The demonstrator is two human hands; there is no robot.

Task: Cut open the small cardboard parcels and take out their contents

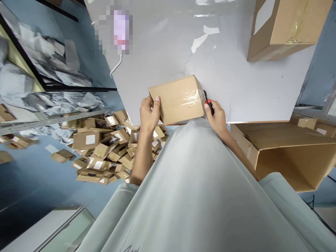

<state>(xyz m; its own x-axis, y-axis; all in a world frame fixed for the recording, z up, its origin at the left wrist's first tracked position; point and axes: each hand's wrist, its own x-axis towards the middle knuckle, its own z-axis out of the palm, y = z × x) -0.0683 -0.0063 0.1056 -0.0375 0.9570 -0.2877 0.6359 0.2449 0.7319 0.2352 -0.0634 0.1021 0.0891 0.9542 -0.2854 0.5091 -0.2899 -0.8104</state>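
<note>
A small brown cardboard box [176, 99] with clear tape at its right end is tilted at the near edge of the grey table [162, 45]. My left hand [150, 112] grips the box's left end, thumb on the upper face and the other fingers hidden behind it. In my right hand [216, 118] is a black and red box cutter [209, 103], held against the box's right end. Whether its blade is touching the cardboard, I cannot tell.
A larger taped carton [294, 31] stands at the table's back right. Torn white label scraps [202, 37] stick to the tabletop. Many small boxes [105, 147] are heaped on the floor at left. A big open carton [286, 154] sits below the table at right.
</note>
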